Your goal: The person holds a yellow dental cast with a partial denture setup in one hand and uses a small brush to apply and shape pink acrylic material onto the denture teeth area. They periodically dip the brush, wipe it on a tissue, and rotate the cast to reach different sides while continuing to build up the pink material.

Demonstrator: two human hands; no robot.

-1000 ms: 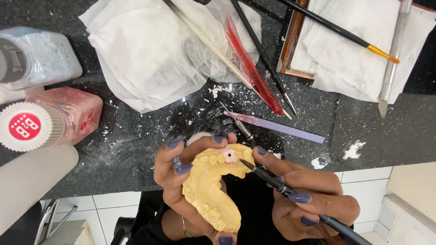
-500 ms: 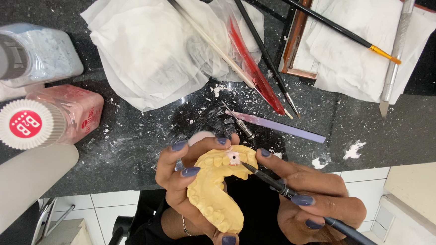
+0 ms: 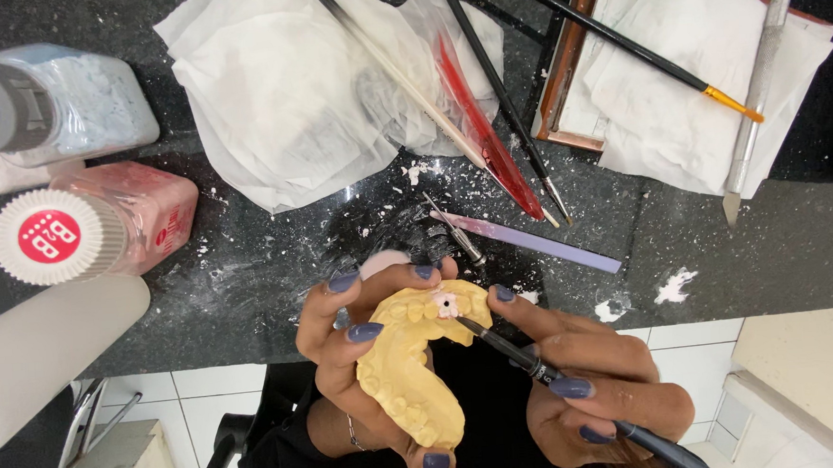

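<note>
At lower centre, a yellow dental cast (image 3: pixel 406 367) is cupped by the left hand (image 3: pixel 361 360); a fine brush (image 3: pixel 537 365) is pinched by the right hand (image 3: pixel 596 391), its tip at a pink tooth (image 3: pixel 446 304); the brush handle is cut off lower right.

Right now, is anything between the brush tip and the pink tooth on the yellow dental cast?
Nothing visible. The right hand has the brush tip right at the pink tooth, and the left hand grips the dental cast by its edges, fingers clear of that spot.
</note>
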